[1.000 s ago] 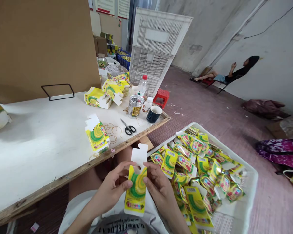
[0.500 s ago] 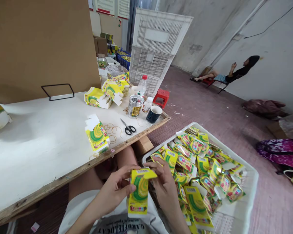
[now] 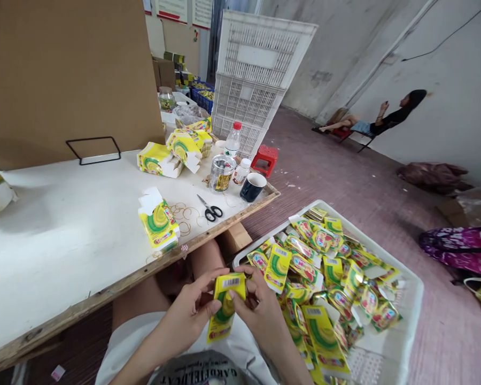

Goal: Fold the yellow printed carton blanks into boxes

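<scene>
Yellow-green carton [image 3: 221, 324] held above the lap [image 3: 134, 339], barcode flap [image 3: 231, 281] at its upper end; left hand [image 3: 197, 303] pinching its left side, right hand [image 3: 257, 303] fingers closed on its upper right, thumb on the front. Alongside, white tray [image 3: 413, 310] heaped with similar packs [image 3: 324, 334]; beyond, scissors [image 3: 212, 214] and dark mug [image 3: 249, 191] on the white table [image 3: 80, 235]

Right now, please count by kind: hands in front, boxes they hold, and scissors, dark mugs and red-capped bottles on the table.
Hands: 2 (left hand, right hand)
Held yellow box: 1
Scissors: 1
Dark mug: 1
Red-capped bottle: 1
Total: 6
</scene>
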The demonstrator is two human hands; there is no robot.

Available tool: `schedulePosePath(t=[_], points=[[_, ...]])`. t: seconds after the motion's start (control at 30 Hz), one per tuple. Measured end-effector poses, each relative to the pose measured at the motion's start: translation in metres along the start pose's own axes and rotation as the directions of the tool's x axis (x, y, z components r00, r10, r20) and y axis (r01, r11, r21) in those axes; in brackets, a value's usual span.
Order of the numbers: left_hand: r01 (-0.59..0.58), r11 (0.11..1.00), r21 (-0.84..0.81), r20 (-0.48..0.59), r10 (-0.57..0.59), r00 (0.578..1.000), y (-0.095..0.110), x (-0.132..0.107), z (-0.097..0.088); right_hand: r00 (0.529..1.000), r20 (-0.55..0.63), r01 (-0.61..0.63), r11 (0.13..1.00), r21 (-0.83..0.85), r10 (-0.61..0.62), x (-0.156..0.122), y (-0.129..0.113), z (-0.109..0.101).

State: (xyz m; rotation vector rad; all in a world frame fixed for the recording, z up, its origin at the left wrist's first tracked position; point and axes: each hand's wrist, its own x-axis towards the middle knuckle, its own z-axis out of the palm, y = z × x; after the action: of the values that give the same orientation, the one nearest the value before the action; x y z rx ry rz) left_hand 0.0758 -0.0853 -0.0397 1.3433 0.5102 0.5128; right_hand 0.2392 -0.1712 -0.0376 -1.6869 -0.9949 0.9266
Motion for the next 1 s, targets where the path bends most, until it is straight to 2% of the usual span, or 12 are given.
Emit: schedulePosePath(t=[0.17,0.3,0.4,0.5,0.57,0.63,0.7,0.77,0.8,0.83,0.9,1.0], points=[[0.017,0.998,-0.062,0.021,-0.016,1.000,0.004,0.000,0.006,0.998,0.033,0.057,0.990,-0.130,-0.053,0.001,0.006,0.003],[0.019,0.997,-0.075,-0.045,-0.023,0.999,0.005,0.001,0.006,0.995,0.025,0.096,0.977,-0.190,-0.093,0.001,0.004,-0.004],[0.073,0.984,-0.165,-0.063,-0.084,0.994,0.003,0.004,0.007,0.986,0.033,0.165,0.977,-0.136,-0.162,0.000,-0.001,-0.011],[0.091,0.971,-0.221,-0.040,-0.102,0.994,-0.004,0.006,0.015,0.988,-0.005,0.155,0.988,-0.023,-0.155,-0.001,-0.003,-0.012],[0.056,0.981,-0.185,-0.031,-0.063,0.998,-0.008,0.006,0.021,0.988,-0.054,0.150,0.988,0.039,-0.148,-0.001,-0.004,-0.015],[-0.012,0.999,-0.041,-0.035,0.011,0.999,-0.010,0.006,0.021,0.987,-0.055,0.153,0.988,-0.001,-0.153,-0.003,-0.005,-0.027],[-0.129,0.964,0.231,-0.088,0.153,0.984,-0.008,0.007,0.009,0.991,-0.024,0.125,0.974,-0.191,-0.132,-0.006,-0.003,-0.054],[-0.188,0.809,0.557,-0.194,0.347,0.918,-0.004,0.010,-0.017,0.996,-0.049,0.047,0.882,-0.469,-0.079,-0.010,0.001,-0.086],[-0.141,0.711,0.689,-0.270,0.432,0.860,-0.002,0.012,-0.032,0.995,-0.077,0.007,0.816,-0.578,-0.064,-0.013,0.003,-0.101],[-0.027,0.619,0.785,-0.340,0.467,0.817,0.000,0.014,-0.049,0.996,-0.076,-0.022,0.766,-0.643,-0.035,-0.015,0.005,-0.111],[0.127,0.471,0.873,-0.375,0.482,0.792,-0.001,0.017,-0.077,0.998,-0.063,-0.040,0.739,-0.673,-0.004,-0.017,0.007,-0.117],[0.193,0.383,0.904,-0.366,0.454,0.812,-0.005,0.016,-0.100,0.997,0.064,0.010,0.829,-0.559,0.031,-0.012,0.001,-0.088]])
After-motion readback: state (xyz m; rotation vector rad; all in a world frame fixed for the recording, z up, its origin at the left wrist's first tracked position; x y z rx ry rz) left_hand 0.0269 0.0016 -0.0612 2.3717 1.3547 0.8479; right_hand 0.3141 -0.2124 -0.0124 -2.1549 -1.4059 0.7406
